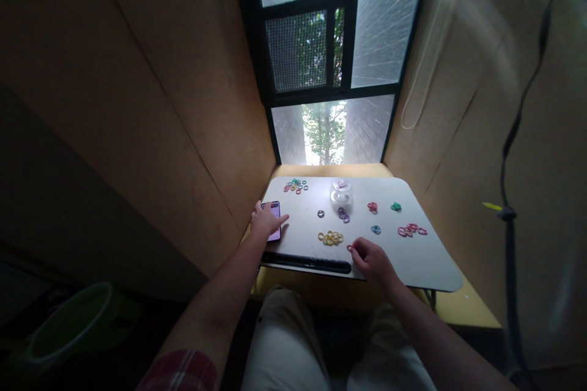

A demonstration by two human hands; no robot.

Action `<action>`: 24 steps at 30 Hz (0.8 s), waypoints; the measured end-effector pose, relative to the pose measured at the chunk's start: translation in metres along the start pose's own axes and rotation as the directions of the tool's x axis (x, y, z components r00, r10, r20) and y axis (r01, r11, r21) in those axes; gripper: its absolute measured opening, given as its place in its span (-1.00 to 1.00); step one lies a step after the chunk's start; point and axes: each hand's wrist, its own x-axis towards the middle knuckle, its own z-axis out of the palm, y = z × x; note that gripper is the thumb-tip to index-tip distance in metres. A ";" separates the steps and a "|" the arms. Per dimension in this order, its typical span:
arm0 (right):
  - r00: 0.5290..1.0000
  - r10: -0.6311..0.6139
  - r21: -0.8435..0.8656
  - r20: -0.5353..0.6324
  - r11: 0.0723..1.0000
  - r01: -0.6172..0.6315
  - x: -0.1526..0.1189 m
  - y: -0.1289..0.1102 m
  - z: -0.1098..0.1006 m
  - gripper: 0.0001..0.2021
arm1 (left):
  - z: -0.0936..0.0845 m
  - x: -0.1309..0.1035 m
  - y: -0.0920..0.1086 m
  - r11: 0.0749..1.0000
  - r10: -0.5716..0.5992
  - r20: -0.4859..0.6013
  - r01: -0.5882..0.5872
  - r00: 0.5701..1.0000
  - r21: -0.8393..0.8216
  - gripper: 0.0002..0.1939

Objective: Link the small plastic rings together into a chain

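Observation:
My left hand (pixel 265 220) rests over the left edge of a phone (pixel 277 235) with a lit screen, fingers spread and thumb stretched out to the right. Near the table's front edge my right hand (pixel 370 258) pinches a small red ring (pixel 350 248) that looks like a hair tie. Left of it lies a cluster of yellow rings (pixel 331 237). Farther off are purple rings (pixel 343 215), a dark grey ring (pixel 321 214) and blue rings (pixel 376 230). Toward the right are red rings (pixel 372 208), green rings (pixel 395 206) and pinkish-red rings (pixel 411 230).
A mixed pile of coloured rings (pixel 296 186) sits at the white table's (pixel 302 256) far left. Clear plastic containers (pixel 341 195) stand at the back middle. A black slot (pixel 305 263) runs along the front edge. Wooden walls flank the table, with a window (pixel 330 61) behind.

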 end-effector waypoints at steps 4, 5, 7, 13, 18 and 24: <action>1.000 -0.002 0.003 0.001 1.000 0.002 0.000 0.000 0.001 -0.79 | 0.001 0.000 -0.002 1.000 -0.001 0.014 0.001 1.000 0.005 -0.21; 1.000 0.000 0.001 0.001 1.000 0.000 0.000 0.001 0.001 -0.79 | 0.001 0.000 -0.002 1.000 0.004 0.015 -0.004 1.000 0.008 -0.21; 1.000 0.004 -0.002 0.004 1.000 -0.004 0.000 0.001 0.001 -0.79 | 0.001 0.000 -0.002 1.000 0.018 0.015 -0.019 1.000 0.014 -0.21; 1.000 -0.001 -0.010 0.007 1.000 0.001 0.001 0.002 0.001 -0.79 | 0.000 0.001 -0.001 0.999 0.015 0.048 -0.016 0.999 0.029 -0.13; 1.000 0.001 0.003 0.000 1.000 -0.001 0.000 0.000 0.000 -0.79 | 0.001 -0.001 -0.004 0.999 0.029 0.005 -0.029 1.000 0.027 -0.11; 1.000 -0.005 0.012 -0.009 1.000 0.005 0.000 0.000 0.001 -0.78 | 0.002 -0.005 -0.005 0.999 0.030 0.006 -0.030 1.000 0.037 -0.12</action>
